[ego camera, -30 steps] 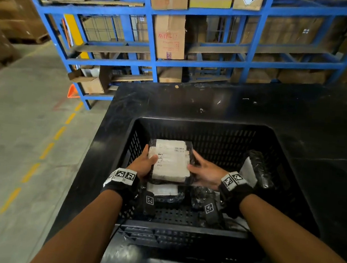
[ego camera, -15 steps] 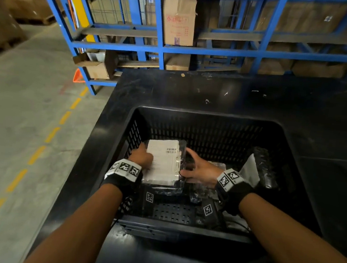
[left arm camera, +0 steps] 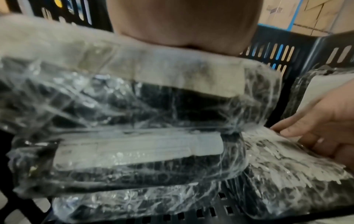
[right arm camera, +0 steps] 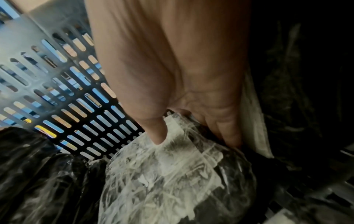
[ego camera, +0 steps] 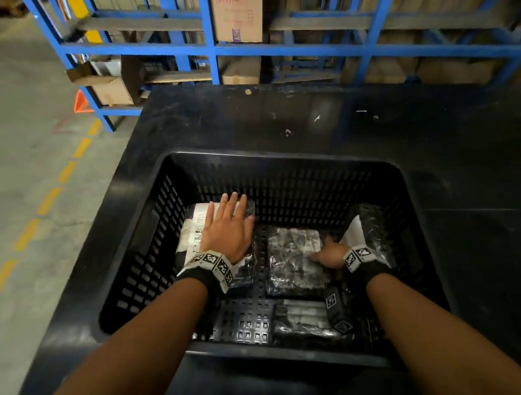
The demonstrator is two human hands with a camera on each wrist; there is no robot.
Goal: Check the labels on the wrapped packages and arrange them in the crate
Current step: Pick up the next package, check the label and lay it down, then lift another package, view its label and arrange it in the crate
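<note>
Since 0.5 s ago labelled package [ego camera: 198, 223] laid flat at crate [ego camera: 288, 160] left | left hand [ego camera: 227, 229] flat on it, fingers spread | middle package [ego camera: 294, 261] on crate floor | right hand [ego camera: 330, 255] pinches its right edge | crate on counter [ego camera: 448, 145]

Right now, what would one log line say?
left hand: flat on labelled package | right hand: grips middle package | crate: packages inside

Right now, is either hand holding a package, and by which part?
Left hand only presses flat on the white-labelled wrapped package. Right hand grips the far right corner of the clear-wrapped black package.
</note>
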